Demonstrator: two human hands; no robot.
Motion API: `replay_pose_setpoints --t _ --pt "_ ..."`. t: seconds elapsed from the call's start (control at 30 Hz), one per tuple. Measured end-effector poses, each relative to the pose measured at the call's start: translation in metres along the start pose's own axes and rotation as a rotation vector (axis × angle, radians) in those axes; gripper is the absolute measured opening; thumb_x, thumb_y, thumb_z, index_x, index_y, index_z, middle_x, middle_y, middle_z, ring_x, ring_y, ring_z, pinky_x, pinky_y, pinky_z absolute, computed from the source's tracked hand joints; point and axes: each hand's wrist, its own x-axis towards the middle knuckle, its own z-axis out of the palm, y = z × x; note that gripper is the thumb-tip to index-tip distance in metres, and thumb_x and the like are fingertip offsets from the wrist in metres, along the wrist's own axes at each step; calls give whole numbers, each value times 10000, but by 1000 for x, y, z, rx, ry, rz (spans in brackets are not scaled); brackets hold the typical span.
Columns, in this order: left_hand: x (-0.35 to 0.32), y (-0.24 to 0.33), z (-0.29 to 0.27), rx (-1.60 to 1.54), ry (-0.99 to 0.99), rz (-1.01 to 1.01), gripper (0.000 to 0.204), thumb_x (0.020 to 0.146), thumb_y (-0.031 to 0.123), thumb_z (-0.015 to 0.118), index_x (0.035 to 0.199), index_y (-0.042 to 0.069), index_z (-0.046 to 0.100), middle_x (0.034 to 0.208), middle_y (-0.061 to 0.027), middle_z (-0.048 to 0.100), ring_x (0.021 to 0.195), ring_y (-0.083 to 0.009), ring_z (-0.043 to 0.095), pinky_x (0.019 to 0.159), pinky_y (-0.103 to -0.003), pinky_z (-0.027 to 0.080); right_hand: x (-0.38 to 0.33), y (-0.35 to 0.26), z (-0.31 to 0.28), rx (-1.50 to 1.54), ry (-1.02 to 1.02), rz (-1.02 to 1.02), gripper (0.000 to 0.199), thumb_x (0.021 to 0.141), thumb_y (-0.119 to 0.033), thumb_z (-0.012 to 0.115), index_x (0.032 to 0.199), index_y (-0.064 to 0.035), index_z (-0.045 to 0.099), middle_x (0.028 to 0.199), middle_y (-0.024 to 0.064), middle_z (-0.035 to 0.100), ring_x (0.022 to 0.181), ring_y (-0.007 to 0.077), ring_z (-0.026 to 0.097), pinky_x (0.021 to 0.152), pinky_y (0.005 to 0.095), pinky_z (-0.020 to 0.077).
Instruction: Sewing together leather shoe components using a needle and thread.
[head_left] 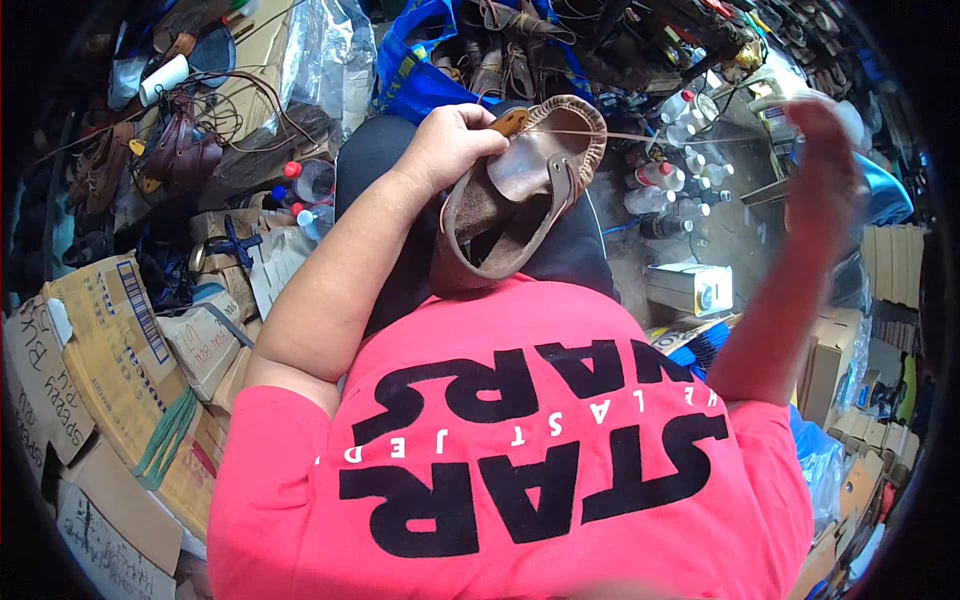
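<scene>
A brown leather shoe [482,232] with a strap and a gathered toe edge rests on my lap, its opening facing up. My left hand [455,145] is closed, thumb and fingers pinching the shoe's side near the toe. A tan leather piece [511,122] with small holes shows at those fingertips. From the toe a thin light thread [600,134] stretches taut toward the right. Out at the far right, my right hand [828,150] is raised and smeared by motion. Its fingers cannot be made out, nor whether they hold the thread's end.
Several plastic bottles [660,180] stand right of my knees, near a small white-and-yellow box [690,288]. A blue bag [415,70] lies ahead, beside more shoes [510,60]. Cardboard boxes [110,330] crowd the left side. Dark red leather pieces [180,150] lie at the far left.
</scene>
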Motion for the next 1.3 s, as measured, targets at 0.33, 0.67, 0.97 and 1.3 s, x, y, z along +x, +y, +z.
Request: replay_pose_setpoints --t 0.33,0.67,0.97,1.3 --pt "1 3 1 107 6 -43 194 769 99 676 934 -4 675 822 -38 650 733 -105 590 720 -262 484 -52 2 149 -290 -636 182 229 820 -185 635 1023 -134 727 861 140 657 811 310 648 754 376 525" --pt "3 -3 2 41 45 -23 230 683 174 699 838 4 702 745 -76 678 692 -140 621 692 -290 503 -53 4 157 -292 -636 143 216 830 -199 620 1001 -129 732 837 142 653 797 313 646 741 389 525" --pt "-5 7 5 145 58 -13 220 730 156 690 882 -3 691 788 -60 672 717 -124 613 706 -276 496 -55 7 164 -368 -646 95 198 840 -200 614 987 -132 728 859 138 663 812 320 652 742 398 527" --pt "-7 -1 -6 -174 -72 -124 260 827 105 629 1052 -25 643 929 -64 668 799 -116 625 758 -279 516 -65 14 170 -266 -581 69 177 865 -182 605 1026 -115 634 859 119 675 794 316 658 712 403 528"
